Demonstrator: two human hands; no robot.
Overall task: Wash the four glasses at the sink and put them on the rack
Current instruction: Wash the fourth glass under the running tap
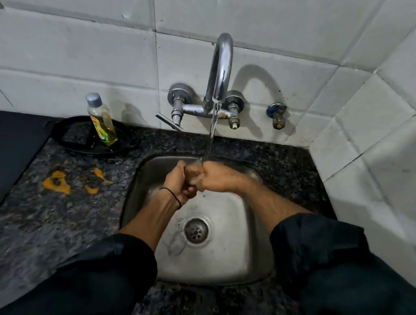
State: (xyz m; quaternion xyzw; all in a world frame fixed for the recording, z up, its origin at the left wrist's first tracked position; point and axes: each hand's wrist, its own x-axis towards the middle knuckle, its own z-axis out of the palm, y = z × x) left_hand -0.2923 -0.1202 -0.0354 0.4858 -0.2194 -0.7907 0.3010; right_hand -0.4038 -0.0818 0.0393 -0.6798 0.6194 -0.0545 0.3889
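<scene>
White square tiles cover the wall (74, 49) ahead of me, their grout lines grey and smudged. A second tiled wall (387, 145) meets it in a corner on my right. A chrome tap (220, 67) is fixed to the wall ahead and throws a soft arched shadow onto the tiles to its right. Further right sits a small valve (277, 115) with a blue handle. Below runs a speckled dark granite table (50, 220) with orange stains (57, 183) on its left part. At its back left, a black round tray (58, 135) holds a bottle of yellow liquid (102, 123) with a grey cap. A flat dark surface (5, 155) lies at my far left, perhaps a mat.
</scene>
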